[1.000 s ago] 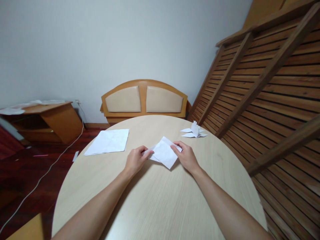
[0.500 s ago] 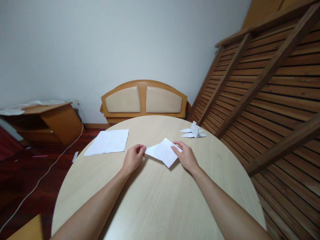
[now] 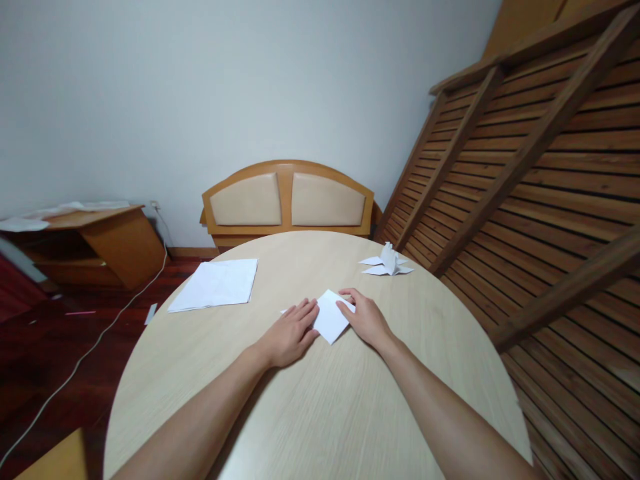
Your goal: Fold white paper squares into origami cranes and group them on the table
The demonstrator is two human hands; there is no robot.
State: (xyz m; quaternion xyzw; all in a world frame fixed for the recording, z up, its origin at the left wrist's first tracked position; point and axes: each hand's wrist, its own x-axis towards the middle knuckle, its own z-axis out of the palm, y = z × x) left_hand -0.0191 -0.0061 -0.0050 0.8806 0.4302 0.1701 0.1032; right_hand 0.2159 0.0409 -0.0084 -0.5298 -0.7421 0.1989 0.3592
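A folded white paper (image 3: pixel 331 317) lies flat on the round wooden table (image 3: pixel 320 407), shaped like a diamond. My left hand (image 3: pixel 291 333) rests palm down on its left part, fingers stretched out flat and covering that side. My right hand (image 3: pixel 363 317) lies on the paper's right edge, fingers extended and pressing it onto the table. Both forearms reach in from the near edge.
A stack of white sheets (image 3: pixel 216 284) lies at the table's far left. A finished folded paper figure (image 3: pixel 387 262) sits at the far right. A padded chair back (image 3: pixel 287 198) stands behind the table, a slatted wooden frame (image 3: pixel 540 173) leans on the right, a low cabinet (image 3: pixel 95 243) on the left.
The paper was held slightly raised by both hands, my left pinching its left flap. Now that flap is folded in and both hands press the paper flat on the table.
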